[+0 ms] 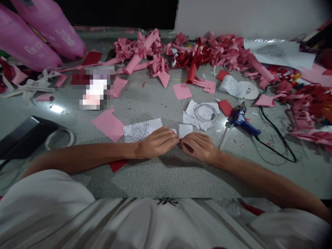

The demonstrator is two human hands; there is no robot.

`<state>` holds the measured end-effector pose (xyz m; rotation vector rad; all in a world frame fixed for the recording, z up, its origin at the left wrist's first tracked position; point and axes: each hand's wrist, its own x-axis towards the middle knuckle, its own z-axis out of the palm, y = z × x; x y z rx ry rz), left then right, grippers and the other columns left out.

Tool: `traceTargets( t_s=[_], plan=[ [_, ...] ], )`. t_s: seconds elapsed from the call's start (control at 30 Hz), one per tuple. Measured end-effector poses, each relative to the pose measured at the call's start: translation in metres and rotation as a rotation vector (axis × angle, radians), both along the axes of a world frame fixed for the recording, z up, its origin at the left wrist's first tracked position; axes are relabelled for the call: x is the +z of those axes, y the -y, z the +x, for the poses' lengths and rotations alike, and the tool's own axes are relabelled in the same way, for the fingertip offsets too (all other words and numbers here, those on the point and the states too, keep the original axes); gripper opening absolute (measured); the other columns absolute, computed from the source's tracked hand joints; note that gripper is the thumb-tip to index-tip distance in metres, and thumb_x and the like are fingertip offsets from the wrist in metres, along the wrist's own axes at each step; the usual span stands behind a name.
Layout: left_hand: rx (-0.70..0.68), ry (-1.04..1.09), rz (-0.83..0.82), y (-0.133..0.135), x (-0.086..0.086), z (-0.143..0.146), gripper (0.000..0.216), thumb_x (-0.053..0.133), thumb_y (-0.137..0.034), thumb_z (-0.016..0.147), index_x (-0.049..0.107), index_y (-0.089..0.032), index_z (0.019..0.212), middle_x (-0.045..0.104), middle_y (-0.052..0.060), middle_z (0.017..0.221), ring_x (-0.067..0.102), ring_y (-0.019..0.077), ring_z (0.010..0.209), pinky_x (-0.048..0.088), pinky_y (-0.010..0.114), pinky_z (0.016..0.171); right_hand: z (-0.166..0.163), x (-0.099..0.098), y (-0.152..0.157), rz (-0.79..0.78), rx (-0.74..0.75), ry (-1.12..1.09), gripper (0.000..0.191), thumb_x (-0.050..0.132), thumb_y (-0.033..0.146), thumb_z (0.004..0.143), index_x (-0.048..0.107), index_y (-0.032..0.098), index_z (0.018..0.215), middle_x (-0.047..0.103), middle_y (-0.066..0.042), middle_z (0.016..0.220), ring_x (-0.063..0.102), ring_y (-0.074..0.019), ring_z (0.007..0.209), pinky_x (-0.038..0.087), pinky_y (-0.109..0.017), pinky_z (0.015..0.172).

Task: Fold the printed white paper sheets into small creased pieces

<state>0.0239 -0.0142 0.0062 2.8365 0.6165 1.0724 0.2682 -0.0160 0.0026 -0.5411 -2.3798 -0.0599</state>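
My left hand (158,142) and my right hand (199,146) meet fingertip to fingertip on the grey floor mat (166,176), both curled shut in a pinch. What they pinch is hidden between the fingers. A small white paper piece (185,130) lies just beyond the fingertips. A white printed sheet (140,131) lies under and behind my left hand. A red paper scrap (117,165) shows below my left forearm.
A pink paper square (109,125), a roll of clear tape (206,112) on white scraps and a blue glue gun (243,121) with black cord lie nearby. Heaps of pink and red folded paper (197,52) line the back. Another tape ring (60,139) and a dark case (23,136) sit left.
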Motion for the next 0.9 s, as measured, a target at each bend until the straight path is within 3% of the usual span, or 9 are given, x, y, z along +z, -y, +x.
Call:
traceTargets(
  t_s=[0.17, 0.3, 0.43, 0.6, 0.73, 0.9],
  plan=[
    [-0.018, 0.076, -0.002, -0.002, 0.006, -0.002, 0.011, 0.056, -0.012, 0.105, 0.063, -0.016, 0.112, 0.076, 0.009, 0.098, 0.072, 0.0202, 0.092, 0.06, 0.036, 0.082, 0.001, 0.001, -0.001, -0.026, -0.041, -0.056, 0.019, 0.063, 0.008, 0.094, 0.064, 0.021, 0.107, 0.072, -0.003, 0.082, 0.068, -0.0173, 0.073, 0.057, -0.029, 0.066],
    [0.01, 0.069, -0.018, -0.007, 0.007, -0.009, 0.013, 0.055, -0.012, 0.105, 0.063, -0.018, 0.114, 0.077, 0.01, 0.106, 0.073, 0.0208, 0.098, 0.059, 0.037, 0.087, 0.004, 0.001, -0.009, -0.105, -0.239, -0.146, 0.018, 0.061, 0.008, 0.095, 0.064, 0.023, 0.104, 0.07, -0.001, 0.081, 0.067, -0.0157, 0.069, 0.054, -0.029, 0.064],
    [0.05, -0.006, 0.019, -0.01, 0.001, -0.008, 0.013, 0.058, -0.012, 0.103, 0.066, -0.019, 0.11, 0.078, 0.007, 0.104, 0.073, 0.0218, 0.102, 0.058, 0.039, 0.091, 0.003, 0.003, -0.013, -0.185, -0.267, -0.042, 0.027, 0.055, 0.01, 0.098, 0.067, 0.022, 0.12, 0.075, -0.008, 0.1, 0.072, -0.0236, 0.092, 0.06, -0.038, 0.082],
    [0.047, -0.094, -0.018, -0.009, -0.004, -0.005, 0.011, 0.065, -0.025, 0.101, 0.07, -0.018, 0.094, 0.078, 0.006, 0.091, 0.072, 0.0231, 0.094, 0.055, 0.039, 0.089, 0.004, 0.003, -0.011, -0.239, -0.271, 0.113, 0.048, 0.065, 0.02, 0.094, 0.058, 0.015, 0.141, 0.073, -0.018, 0.127, 0.065, -0.0363, 0.12, 0.053, -0.055, 0.103],
    [0.07, -0.087, 0.002, -0.009, -0.003, -0.005, 0.024, 0.062, -0.035, 0.102, 0.069, -0.018, 0.086, 0.078, 0.007, 0.089, 0.071, 0.0247, 0.09, 0.055, 0.04, 0.087, 0.004, 0.001, -0.012, -0.231, -0.261, 0.111, 0.049, 0.064, 0.021, 0.094, 0.055, 0.018, 0.142, 0.072, -0.016, 0.12, 0.063, -0.0366, 0.118, 0.052, -0.058, 0.104],
    [0.106, -0.07, -0.12, -0.011, -0.003, -0.004, 0.021, 0.055, -0.025, 0.105, 0.072, -0.018, 0.094, 0.078, 0.007, 0.095, 0.071, 0.0229, 0.094, 0.055, 0.039, 0.09, 0.005, -0.001, -0.013, -0.306, -0.23, -0.018, 0.044, 0.06, 0.016, 0.098, 0.053, 0.024, 0.14, 0.067, -0.011, 0.11, 0.066, -0.0289, 0.103, 0.059, -0.05, 0.092]
  ],
)
